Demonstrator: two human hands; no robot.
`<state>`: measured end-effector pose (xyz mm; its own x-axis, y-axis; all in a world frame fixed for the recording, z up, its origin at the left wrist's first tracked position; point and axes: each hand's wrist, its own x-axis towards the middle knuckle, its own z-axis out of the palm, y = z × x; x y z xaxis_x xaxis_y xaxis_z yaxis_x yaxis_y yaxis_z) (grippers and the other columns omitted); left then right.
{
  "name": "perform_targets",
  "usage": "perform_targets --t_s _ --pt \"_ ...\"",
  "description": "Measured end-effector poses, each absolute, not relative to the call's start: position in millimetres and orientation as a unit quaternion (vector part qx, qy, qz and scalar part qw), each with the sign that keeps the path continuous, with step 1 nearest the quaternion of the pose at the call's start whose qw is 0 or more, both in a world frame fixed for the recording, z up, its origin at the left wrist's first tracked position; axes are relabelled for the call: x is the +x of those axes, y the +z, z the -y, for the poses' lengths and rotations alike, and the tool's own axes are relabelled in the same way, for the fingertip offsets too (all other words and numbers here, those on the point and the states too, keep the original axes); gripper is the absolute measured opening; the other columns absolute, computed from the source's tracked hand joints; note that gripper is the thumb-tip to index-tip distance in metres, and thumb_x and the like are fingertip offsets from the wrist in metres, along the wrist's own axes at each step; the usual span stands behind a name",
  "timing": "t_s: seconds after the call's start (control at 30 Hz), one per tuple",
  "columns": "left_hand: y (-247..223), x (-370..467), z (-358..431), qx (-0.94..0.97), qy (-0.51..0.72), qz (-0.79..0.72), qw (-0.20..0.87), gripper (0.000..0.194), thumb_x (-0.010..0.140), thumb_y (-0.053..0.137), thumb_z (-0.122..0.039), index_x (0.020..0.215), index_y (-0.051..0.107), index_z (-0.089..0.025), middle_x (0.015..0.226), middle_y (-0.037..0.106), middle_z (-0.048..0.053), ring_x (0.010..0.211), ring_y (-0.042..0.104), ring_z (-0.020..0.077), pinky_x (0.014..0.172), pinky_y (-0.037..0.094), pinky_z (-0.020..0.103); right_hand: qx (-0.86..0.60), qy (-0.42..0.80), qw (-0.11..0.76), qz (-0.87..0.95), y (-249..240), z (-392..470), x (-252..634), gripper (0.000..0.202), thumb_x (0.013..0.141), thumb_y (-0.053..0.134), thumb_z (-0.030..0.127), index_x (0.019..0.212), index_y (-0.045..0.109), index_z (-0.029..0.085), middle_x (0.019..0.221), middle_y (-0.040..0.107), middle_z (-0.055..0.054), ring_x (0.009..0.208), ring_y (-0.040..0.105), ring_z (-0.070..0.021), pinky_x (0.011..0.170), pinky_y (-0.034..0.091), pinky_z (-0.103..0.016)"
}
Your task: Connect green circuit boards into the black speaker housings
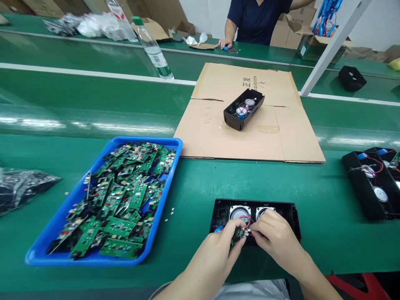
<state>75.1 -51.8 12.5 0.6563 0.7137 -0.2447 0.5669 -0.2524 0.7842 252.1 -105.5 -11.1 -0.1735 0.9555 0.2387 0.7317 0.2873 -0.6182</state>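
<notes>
A black speaker housing (289, 212) with two round speakers lies on the green bench right in front of me. Over its near side, my left hand (223, 241) grips a small green circuit board (238, 236) between thumb and fingers. My right hand (273, 233) is pinched at the board's right end, on a small white connector (249, 231) with thin wires. Red wires (245, 218) loop above the board across the left speaker (240, 211). The right speaker (262, 209) is partly covered by my right hand. A blue battery (219, 228) shows left of my left hand.
On the left stands a blue tray (162, 208) heaped with circuit boards. Behind, a cardboard sheet (200, 133) carries another housing (239, 121). More housings (359, 196) sit at right. A bottle (156, 56) and a co-worker (251, 21) are across the line.
</notes>
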Motion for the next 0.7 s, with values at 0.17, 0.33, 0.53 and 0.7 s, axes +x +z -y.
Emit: perform_targets --t_s 0.17,0.33,0.53,0.7 --pt "13.6 76.2 50.3 0.771 0.089 -0.410 0.478 0.021 0.087 0.043 -0.019 0.106 0.051 -0.024 0.075 0.073 -0.002 0.060 0.069 0.0188 0.056 0.051 0.026 -0.553 0.082 0.255 0.789 -6.9 106.2 246.4 0.032 0.096 0.036 0.009 0.074 0.059 0.015 0.065 0.052 -0.002 0.061 0.040 -0.0155 0.056 0.032 -0.029" --pt "12.4 76.1 49.5 0.761 0.082 -0.405 0.500 0.021 0.086 0.044 -0.018 0.105 0.052 -0.024 0.070 0.071 -0.003 0.058 0.068 0.0183 0.054 0.050 0.025 -0.535 0.035 0.228 0.813 -4.7 108.8 244.0 0.034 0.095 0.035 0.006 0.072 0.058 0.015 0.064 0.050 -0.003 0.061 0.038 -0.0166 0.056 0.028 -0.030" --pt "10.8 76.2 52.6 0.782 0.079 -0.392 0.477 0.022 0.086 0.042 -0.016 0.104 0.051 -0.024 0.080 0.074 0.000 0.069 0.071 0.0202 0.059 0.052 0.025 -0.533 0.046 0.197 0.822 -2.6 107.9 242.0 0.038 0.094 0.033 0.004 0.064 0.053 0.015 0.061 0.046 -0.002 0.059 0.037 -0.0158 0.056 0.026 -0.031" --pt "15.1 73.3 52.0 0.799 0.083 -0.372 0.465 0.023 0.090 0.036 -0.015 0.107 0.048 -0.024 0.080 0.073 0.001 0.071 0.071 0.0205 0.059 0.050 0.026 -0.546 0.100 0.240 0.796 -5.1 106.3 245.1 0.034 0.097 0.035 0.011 0.072 0.058 0.016 0.064 0.053 -0.002 0.060 0.042 -0.0154 0.057 0.032 -0.029"
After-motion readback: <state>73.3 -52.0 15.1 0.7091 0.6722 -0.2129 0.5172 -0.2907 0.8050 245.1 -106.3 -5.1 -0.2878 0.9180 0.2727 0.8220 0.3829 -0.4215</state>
